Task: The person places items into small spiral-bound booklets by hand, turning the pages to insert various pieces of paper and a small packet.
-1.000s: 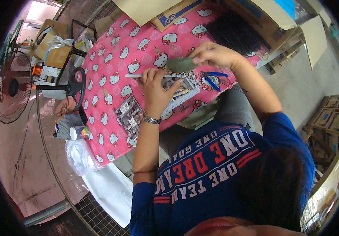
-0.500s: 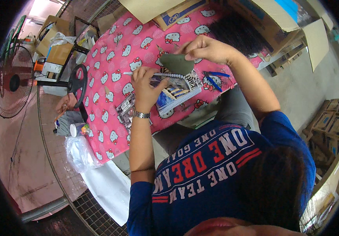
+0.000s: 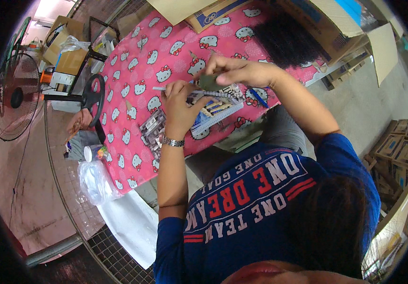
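My right hand (image 3: pixel 239 72) pinches a dark green, flat, leaf-like piece (image 3: pixel 209 83) between thumb and fingers. It hangs over a colourful printed sheet or booklet (image 3: pixel 218 113) with a white edge. My left hand (image 3: pixel 183 100) lies at the left side of that sheet, its fingers curled over a pale, narrow strip (image 3: pixel 158 88) and its thumb spread to the right. How firmly it grips the strip is hidden. Beside the left wrist rests a grey-and-brown printed sheet (image 3: pixel 153 128). A blue-handled tool (image 3: pixel 260 98), like pliers, lies right of the booklet, partly covered.
A pink patterned cloth (image 3: pixel 128 116) covers the table. Thin black bristle-like strands (image 3: pixel 287 40) lie at the far right beside an open cardboard box (image 3: pixel 325 33). Left of the table are a black steering-wheel-shaped ring (image 3: pixel 92 102), a plastic bag (image 3: pixel 97 182) and a fan (image 3: pixel 17 97).
My right hand has come down and slightly left, bringing the green piece closer to the booklet and the left hand. The left hand has shifted slightly right.
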Demonstrator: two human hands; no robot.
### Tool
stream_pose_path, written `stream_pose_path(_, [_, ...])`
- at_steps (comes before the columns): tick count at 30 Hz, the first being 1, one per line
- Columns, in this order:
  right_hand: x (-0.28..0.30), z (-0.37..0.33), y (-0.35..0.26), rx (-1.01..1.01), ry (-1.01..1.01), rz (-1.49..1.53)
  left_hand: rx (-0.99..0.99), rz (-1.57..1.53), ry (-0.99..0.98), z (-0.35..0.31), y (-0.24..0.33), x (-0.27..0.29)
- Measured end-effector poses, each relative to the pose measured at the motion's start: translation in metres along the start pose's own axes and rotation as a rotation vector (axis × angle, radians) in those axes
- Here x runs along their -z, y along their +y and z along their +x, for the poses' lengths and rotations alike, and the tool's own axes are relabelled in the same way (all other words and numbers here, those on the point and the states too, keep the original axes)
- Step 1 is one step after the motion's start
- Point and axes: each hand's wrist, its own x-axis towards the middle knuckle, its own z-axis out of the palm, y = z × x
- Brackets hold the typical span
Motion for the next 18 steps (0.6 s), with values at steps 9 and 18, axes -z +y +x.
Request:
stream_pose_path(9, [0.007,0.014,-0.016,-0.104,-0.058,-0.249,-0.043,0.026,0.042,0.003,-0.004,-0.006])
stream_pose_path(18, [0.013,0.029,-0.005,0.006,-0.048,-0.002,-0.098,0.011,0.151,0.009,-0.020,-0.001])
